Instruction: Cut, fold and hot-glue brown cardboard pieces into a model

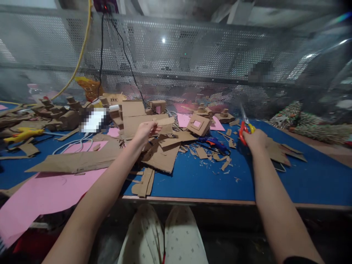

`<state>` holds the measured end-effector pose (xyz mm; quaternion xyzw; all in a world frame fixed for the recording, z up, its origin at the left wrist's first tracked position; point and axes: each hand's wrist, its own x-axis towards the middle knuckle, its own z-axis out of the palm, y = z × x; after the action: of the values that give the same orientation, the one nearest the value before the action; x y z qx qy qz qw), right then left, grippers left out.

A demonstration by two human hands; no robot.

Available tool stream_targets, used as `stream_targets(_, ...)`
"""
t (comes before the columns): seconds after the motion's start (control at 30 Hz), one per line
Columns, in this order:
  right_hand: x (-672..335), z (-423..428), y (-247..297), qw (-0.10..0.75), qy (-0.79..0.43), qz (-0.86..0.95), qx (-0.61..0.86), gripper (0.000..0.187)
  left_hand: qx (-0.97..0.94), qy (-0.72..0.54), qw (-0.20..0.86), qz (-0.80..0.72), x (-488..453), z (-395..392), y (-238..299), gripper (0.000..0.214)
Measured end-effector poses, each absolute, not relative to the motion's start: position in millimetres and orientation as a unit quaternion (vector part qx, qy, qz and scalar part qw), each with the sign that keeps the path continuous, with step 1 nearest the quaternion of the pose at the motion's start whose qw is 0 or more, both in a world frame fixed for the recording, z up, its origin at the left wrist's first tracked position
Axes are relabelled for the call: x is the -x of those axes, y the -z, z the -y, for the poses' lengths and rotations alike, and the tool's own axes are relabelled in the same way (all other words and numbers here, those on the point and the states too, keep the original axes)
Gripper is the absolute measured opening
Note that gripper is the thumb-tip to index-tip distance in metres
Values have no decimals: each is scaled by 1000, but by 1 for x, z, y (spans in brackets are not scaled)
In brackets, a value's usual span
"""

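My left hand (145,132) is closed with its fingertips on a small piece of cardboard (166,124), above a pile of brown cardboard sheets. Over on the right, my right hand (256,140) grips a pair of scissors (243,130) with red and yellow handles, blades pointing up and away from me. Between the hands lies a blue glue gun (214,144) among cardboard scraps. Behind it a cardboard box shape (198,125) with a pink square sits tilted on pink paper. A flat cardboard sheet (161,157) rests below my left hand.
Blue-topped table (203,183) with a wooden front edge. Pink paper (57,189) hangs over its left side. A yellow glue gun (23,135) lies far left. Cardboard pieces (280,152) lie by my right hand. Behind stands a perforated metal panel (192,55) with hanging cables.
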<state>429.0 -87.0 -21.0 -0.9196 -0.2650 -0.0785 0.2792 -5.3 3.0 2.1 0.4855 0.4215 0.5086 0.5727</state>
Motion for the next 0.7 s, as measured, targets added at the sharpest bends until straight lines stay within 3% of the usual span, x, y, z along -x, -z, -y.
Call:
stream_targets(0.17, -444, 86, 39, 249, 22, 246, 937, 25, -510, -509, 540, -434, 6, -4, -1, 17)
stream_targets(0.4, -447, 82, 50, 267, 3, 271, 925, 54, -496, -541, 557, -388, 9, -9, 1, 11)
stream_targets(0.7, -466, 83, 57, 336, 122, 315, 879, 47, -466, -575, 560, -373, 9, -8, 1, 19)
